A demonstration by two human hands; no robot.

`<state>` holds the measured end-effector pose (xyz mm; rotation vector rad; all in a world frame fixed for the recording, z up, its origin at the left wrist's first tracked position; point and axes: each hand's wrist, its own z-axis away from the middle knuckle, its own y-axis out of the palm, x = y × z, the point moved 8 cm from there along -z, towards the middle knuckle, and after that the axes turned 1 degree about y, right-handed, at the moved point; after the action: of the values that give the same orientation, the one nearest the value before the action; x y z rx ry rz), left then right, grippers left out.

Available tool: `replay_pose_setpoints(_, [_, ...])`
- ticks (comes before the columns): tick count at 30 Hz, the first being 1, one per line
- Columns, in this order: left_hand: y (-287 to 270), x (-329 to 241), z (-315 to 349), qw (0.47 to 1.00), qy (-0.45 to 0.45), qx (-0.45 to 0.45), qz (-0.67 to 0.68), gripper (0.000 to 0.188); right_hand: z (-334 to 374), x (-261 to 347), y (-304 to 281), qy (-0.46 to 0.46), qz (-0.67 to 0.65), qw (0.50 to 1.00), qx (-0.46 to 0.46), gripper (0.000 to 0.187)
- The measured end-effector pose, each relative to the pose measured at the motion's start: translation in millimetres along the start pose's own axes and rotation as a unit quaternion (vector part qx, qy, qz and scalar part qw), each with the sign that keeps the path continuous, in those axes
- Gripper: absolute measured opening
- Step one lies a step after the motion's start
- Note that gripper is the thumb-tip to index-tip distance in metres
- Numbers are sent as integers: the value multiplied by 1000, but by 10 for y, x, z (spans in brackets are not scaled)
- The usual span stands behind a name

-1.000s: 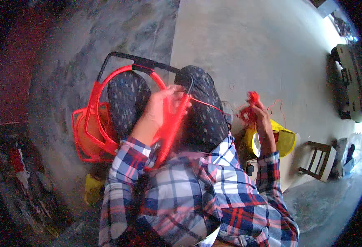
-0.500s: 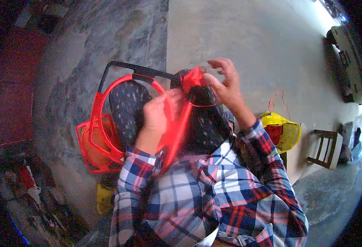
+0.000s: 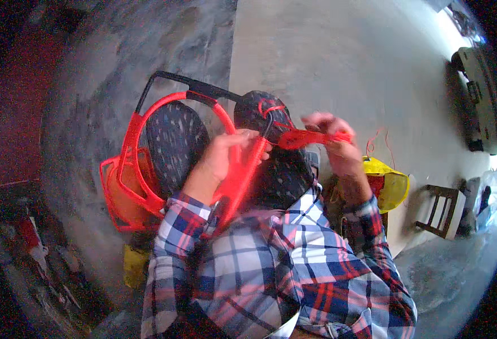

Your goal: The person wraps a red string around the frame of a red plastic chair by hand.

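A red frame with a rounded loop and a black bar along its far end lies across my lap. My left hand is closed around the frame's red strut, to the right of the loop. To the right, my right hand grips a bundle of red cord, stretched sideways beside the frame's black tip. Loose loops of the cord lie over my dark patterned trouser leg at the far side. The right fingers are partly blurred.
A second red frame with an orange panel is at the left, beside my leg. On the right are a yellow container with red material in it, a thin trailing red cord, and a small slatted wooden piece.
My right hand has moved right and nearer, drawing the cord bundle away from the frame's tip. My left hand has shifted slightly right and closed on the strut.
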<state>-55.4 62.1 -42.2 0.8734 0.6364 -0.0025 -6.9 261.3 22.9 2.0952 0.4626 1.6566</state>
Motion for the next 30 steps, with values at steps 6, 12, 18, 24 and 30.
replay_pose_setpoints(6, [-138,-38,15,999,16,-28,18,39,1163,815,-743,105,76,928,-349,22])
replay_pose_setpoints(12, [-89,-108,29,999,37,-22,3,27,1313,1310,-92,52,47,971,-228,35])
replay_pose_setpoints(18, [-178,-33,-17,998,2,12,64,28,1327,1191,-785,110,301,871,-372,15])
replay_pose_setpoints(24, [-178,-64,26,998,19,-50,41,37,791,16,-88,279,47,946,-156,19])
replay_pose_setpoints(30, [-34,-88,36,995,45,-90,16,31,-24,-688,384,184,418,881,125,37])
